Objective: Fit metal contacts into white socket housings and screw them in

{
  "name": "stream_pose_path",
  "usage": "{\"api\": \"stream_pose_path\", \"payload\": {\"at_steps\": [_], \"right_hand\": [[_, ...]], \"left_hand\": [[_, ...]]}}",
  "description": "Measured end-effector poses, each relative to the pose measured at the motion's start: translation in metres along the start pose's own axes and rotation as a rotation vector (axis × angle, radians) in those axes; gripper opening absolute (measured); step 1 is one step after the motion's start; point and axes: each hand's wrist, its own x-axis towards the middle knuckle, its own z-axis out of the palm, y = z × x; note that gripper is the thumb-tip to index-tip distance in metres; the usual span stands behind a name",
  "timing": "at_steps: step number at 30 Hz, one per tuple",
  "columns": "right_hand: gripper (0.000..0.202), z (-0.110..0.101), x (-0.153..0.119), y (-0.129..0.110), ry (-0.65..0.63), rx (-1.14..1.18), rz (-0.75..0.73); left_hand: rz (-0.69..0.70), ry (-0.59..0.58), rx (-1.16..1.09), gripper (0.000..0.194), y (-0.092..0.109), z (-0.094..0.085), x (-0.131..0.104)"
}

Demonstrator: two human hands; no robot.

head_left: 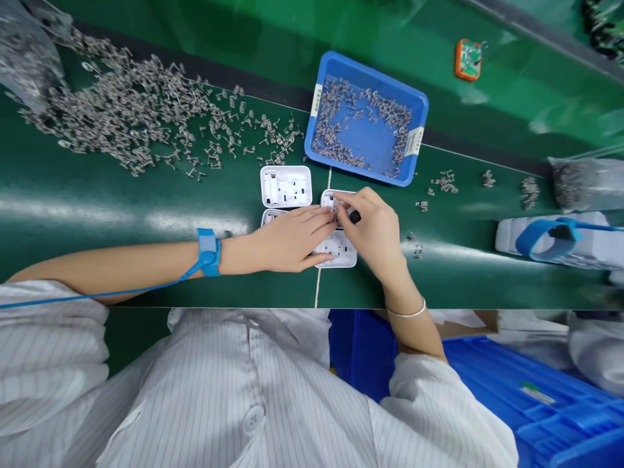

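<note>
My left hand [295,240] lies flat, fingers stretched out, over the white plastic housings, with a blue wrist strap [208,252] behind it. Its fingertips rest on a housing [336,250] near the seam of the table. My right hand [373,227] is closed in a pinch over the upper right housing [329,196]. A black rounded piece [355,216] shows among its fingers; what the fingertips pinch is too small to make out. Another open housing [286,186] with small dark parts inside lies at the upper left, and one more [271,216] is mostly hidden under my left hand.
A blue tray [368,136] of small metal springs stands behind the housings. A big heap of springs [141,110] spreads at the left, beside a plastic bag [29,55]. Small spring clusters [446,182] lie at the right, before a white stack with a blue strap [546,237].
</note>
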Motion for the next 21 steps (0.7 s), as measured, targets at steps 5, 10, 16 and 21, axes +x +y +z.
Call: {"api": "stream_pose_path", "payload": {"at_steps": [5, 10, 16, 21], "right_hand": [[0.034, 0.01, -0.005, 0.0, 0.039, -0.082, -0.01], [0.039, 0.012, -0.007, 0.001, 0.043, -0.166, -0.043], [0.044, 0.014, -0.003, 0.002, 0.016, -0.192, -0.075], [0.045, 0.015, -0.001, 0.002, 0.015, -0.18, -0.083]], "left_hand": [[-0.009, -0.021, -0.007, 0.062, 0.0, -0.002, 0.001], [0.009, -0.015, -0.028, 0.058, -0.004, -0.003, 0.001], [0.008, -0.004, -0.025, 0.055, -0.005, -0.006, 0.002], [0.025, 0.011, 0.004, 0.056, -0.005, -0.003, 0.0]]}}
